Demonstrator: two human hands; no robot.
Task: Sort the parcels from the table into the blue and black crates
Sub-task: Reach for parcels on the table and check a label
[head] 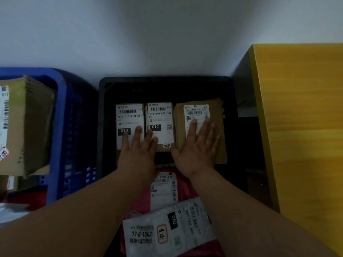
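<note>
The black crate [104,115] sits in the middle of the floor with three brown parcels side by side at its far end. My left hand [138,149] lies flat with spread fingers across the left parcel [128,115] and the middle parcel [160,115], both labelled 010. My right hand [199,145] presses flat on the right parcel [220,130], a brown envelope with a white label. Closer to me in the crate lie a red bag [185,190] and a white bag [167,230]. The blue crate [61,127] stands at the left with a large cardboard box [31,123] in it.
The yellow wooden table [300,127] fills the right side, its edge close to the black crate. A pale wall runs behind both crates. More packages show dimly at the lower left beside the blue crate.
</note>
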